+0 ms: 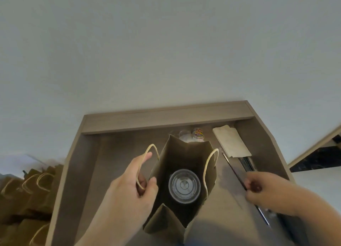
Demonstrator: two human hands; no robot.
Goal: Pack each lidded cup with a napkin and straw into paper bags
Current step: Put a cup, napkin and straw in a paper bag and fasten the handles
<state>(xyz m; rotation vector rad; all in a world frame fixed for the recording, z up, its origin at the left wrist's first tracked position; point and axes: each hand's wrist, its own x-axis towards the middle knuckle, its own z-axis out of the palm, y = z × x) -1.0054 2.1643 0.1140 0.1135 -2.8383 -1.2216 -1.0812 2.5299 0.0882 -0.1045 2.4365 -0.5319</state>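
A lidded cup [184,185] is seen standing upright at the bottom of an open paper bag [162,221], its clear lid facing up. The bag is set upright near the middle of the table [120,153], closer to the near edge than to the far one. The bag's left wall is gripped by the left hand [129,186], the thumb hooked over the rim just beside the cup and the curled fingers passed by the left handle [145,159]. The right handle [210,164] is left free.

To the right of the bag and clear of it, a thin dark straw [233,169] is pinched by the right hand [265,190] near the table's right edge; the straw is laid slantwise, its far end pointing toward the far right corner. In that corner a stack of napkins [230,142] is laid over a bundle of dark straws [247,163]. Behind the bag, at the far edge, a clear container of coloured clips [198,133] is partly hidden.

The table is grey-brown, with raised side walls and a ledge [166,120] along the far edge, and is backed by a plain pale wall [166,52]. Beyond the left edge, lower down, more brown bags [27,190] are crowded together.
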